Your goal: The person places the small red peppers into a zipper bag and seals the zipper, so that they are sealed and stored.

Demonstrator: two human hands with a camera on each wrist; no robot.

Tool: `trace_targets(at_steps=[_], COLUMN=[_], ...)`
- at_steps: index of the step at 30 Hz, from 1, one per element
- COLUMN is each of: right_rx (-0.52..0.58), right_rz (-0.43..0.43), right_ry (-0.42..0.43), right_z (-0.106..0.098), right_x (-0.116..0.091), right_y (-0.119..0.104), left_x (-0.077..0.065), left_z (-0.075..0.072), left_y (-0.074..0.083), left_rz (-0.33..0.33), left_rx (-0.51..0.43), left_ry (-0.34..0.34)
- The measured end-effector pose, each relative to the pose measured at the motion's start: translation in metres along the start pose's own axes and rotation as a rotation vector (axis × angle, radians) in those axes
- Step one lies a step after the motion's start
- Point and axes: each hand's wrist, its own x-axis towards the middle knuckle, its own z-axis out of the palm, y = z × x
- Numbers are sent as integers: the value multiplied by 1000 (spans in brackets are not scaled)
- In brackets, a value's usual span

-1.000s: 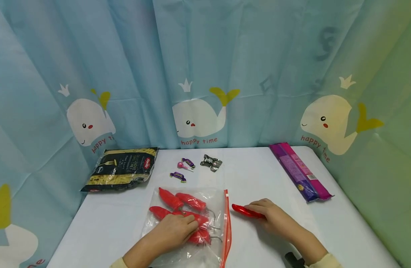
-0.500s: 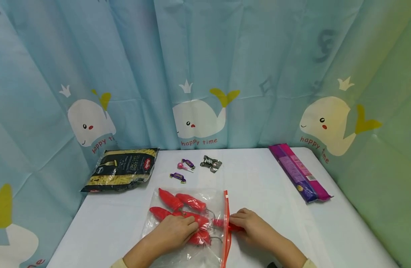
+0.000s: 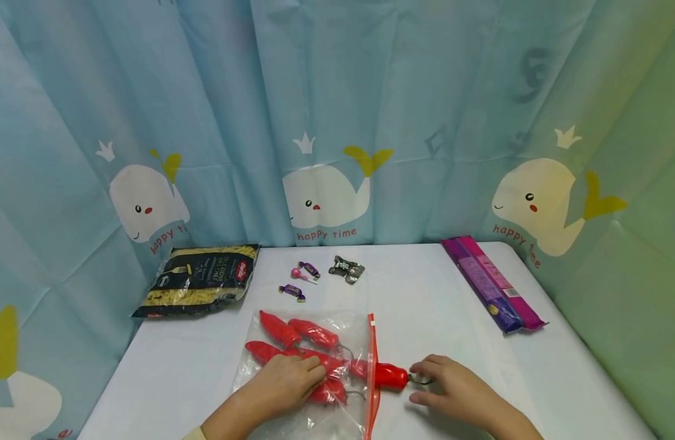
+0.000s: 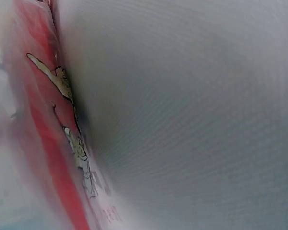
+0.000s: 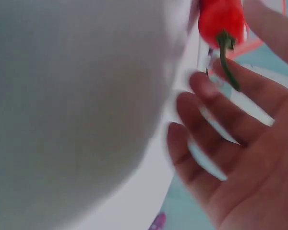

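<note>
A clear zip bag (image 3: 337, 421) with a red zip strip (image 3: 372, 342) lies flat on the white table, several red chili peppers (image 3: 279, 330) inside it. My left hand (image 3: 288, 382) lies on the bag with bent fingers, pinching its plastic; its fingertips are hidden. Another red pepper (image 3: 391, 376) sits halfway through the bag's mouth, its body end and green stem outside. Behind that stem, my right hand (image 3: 455, 388) has its fingers spread. In the right wrist view the pepper's stem (image 5: 225, 52) hangs close to those fingers, ungripped. The left wrist view is mostly blurred grey.
A black pasta packet (image 3: 200, 278) lies at the back left. Purple-wrapped candies (image 3: 292, 291), a pink lollipop (image 3: 296, 273) and dark-wrapped candy (image 3: 346, 269) lie at the back middle. A purple-pink packet (image 3: 491, 281) is at the back right. A blue curtain (image 3: 414, 122) hangs behind.
My right hand carried the pepper leftward into the bag's mouth, then let go and drew back slightly to the right. My left hand stayed on the bag.
</note>
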Motion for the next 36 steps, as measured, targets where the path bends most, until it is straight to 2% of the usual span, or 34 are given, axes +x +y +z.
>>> trace_targets(at_steps=[3, 6, 13, 17, 23, 27, 32, 34, 36], right_rx=[87, 175, 223, 259, 237, 152, 21, 13, 26], right_rz=[41, 51, 59, 28, -51, -121, -264, -279, -255], right_ry=[-64, -99, -144, -149, -84, 6, 132, 145, 131], right_z=[-2, -1, -7, -8, -4, 5, 22, 28, 32], right_x=[-4, -4, -10, -9, 8, 29, 57, 65, 71], right_y=[6, 10, 18, 19, 12, -3, -23, -29, -33], left_x=[0, 0, 0, -1, -1, -1, -1, 0, 0], left_z=[0, -1, 0, 0, -1, -1, 0, 0, 1], left_y=[0, -1, -1, -2, -2, -1, 2, 2, 2], left_rz=[1, -9, -30, -31, -33, -29, -21, -16, -10], left_rx=[11, 3, -17, -16, -17, -8, 14, 25, 36], left_ry=[15, -3, -48, -57, -70, -73, -63, -49, -33])
